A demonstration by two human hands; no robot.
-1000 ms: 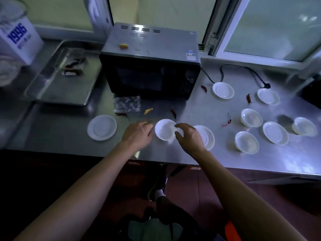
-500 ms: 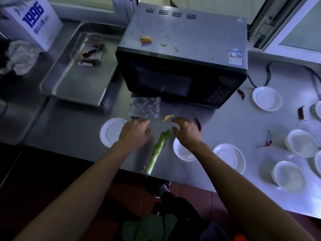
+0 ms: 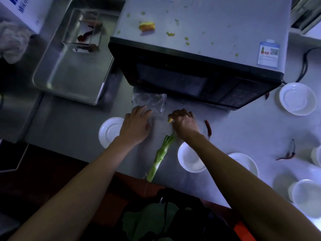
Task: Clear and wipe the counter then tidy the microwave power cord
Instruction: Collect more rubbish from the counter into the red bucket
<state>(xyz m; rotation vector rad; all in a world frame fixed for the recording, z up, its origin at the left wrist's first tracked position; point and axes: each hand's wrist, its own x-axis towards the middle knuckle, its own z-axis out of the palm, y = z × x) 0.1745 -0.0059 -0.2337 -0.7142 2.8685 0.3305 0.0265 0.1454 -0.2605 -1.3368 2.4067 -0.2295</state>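
The black microwave (image 3: 194, 70) stands on the steel counter (image 3: 243, 129), with yellow food scraps (image 3: 146, 26) on its top. Its black power cord (image 3: 304, 65) loops at the right. A clear plastic bag (image 3: 149, 103) lies in front of the microwave; my left hand (image 3: 137, 125) rests flat on its near edge. My right hand (image 3: 184, 121) pinches a small yellow scrap (image 3: 170, 120) at its fingertips. A green scallion stalk (image 3: 160, 156) lies below my hands, reaching the counter's front edge. A dried red chili (image 3: 208, 127) sits right of my right hand.
White saucers (image 3: 109, 131) and small bowls (image 3: 191, 158) are scattered over the counter, several at the right (image 3: 297, 99). Another red chili (image 3: 289, 153) lies at the right. A steel tray (image 3: 73, 66) holding a clear container (image 3: 83, 30) sits left of the microwave. A crumpled cloth (image 3: 12, 42) lies far left.
The view has closed in on the counter. My left hand has moved onto the plastic bag. My right hand has reached the yellow scrap and closed its fingers on it.
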